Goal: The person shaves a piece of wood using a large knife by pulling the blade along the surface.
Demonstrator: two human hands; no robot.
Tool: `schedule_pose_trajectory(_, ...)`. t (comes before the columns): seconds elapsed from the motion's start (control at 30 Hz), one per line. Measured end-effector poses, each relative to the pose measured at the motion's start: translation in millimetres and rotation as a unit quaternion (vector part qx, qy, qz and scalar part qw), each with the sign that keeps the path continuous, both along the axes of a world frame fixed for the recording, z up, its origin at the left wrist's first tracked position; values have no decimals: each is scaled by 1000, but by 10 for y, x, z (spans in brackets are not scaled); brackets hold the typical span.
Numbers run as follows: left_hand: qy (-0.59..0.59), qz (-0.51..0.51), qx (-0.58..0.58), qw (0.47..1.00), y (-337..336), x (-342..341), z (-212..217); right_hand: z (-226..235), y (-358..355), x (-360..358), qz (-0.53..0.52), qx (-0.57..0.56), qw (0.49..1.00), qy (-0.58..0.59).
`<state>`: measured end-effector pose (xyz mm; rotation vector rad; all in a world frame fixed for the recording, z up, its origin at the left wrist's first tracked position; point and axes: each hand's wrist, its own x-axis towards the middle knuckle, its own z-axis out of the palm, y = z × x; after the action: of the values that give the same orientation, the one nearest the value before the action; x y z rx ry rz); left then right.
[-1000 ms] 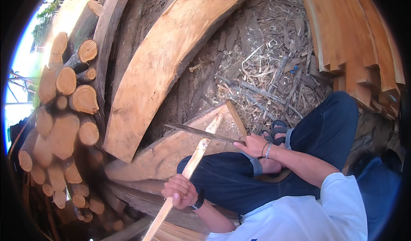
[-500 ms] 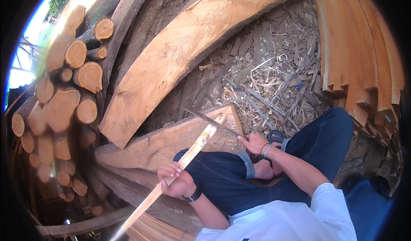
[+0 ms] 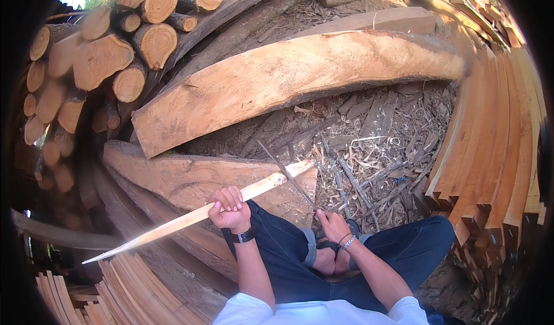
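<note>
Timber yard inventory, taken from my seat on the ground.

Item one: long pale wooden slat [image 3: 199, 212], lying slantwise across my lap, its split upper end resting on the flat slab [image 3: 173, 178] in front of my knees, its lower end pointing out to my left. My left hand [image 3: 229, 208] is clenched around it near the middle, knuckles up, a dark watch at the wrist.

Item two: thin dark blade [image 3: 287, 175], long and narrow, its edge set against the slat's upper end. My right hand [image 3: 333, 225] grips its handle tight, bracelets at the wrist.

Item three: large curved plank [image 3: 288, 82], bark-edged, lying beyond the slab.

Item four: stacked round logs [image 3: 109, 53], cut ends showing, upper left.

Item five: bundled thin slats [image 3: 490, 152] at my right; a further heap at lower left.

Item six: wood shavings [image 3: 375, 157] littering the ground between plank and legs.
</note>
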<state>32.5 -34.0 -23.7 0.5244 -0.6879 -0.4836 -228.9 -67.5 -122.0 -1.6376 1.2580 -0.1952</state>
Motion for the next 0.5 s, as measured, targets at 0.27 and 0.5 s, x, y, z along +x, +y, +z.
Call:
schedule_pose_trajectory(0.27, 76, 47, 3, 996, 281, 166, -236, -172, 204, 70, 25, -68, 995, 64)
schedule_pose_trajectory(0.5, 71, 85, -25, 994, 511, -62, -326, -143, 46, 23, 27, -33, 996, 83)
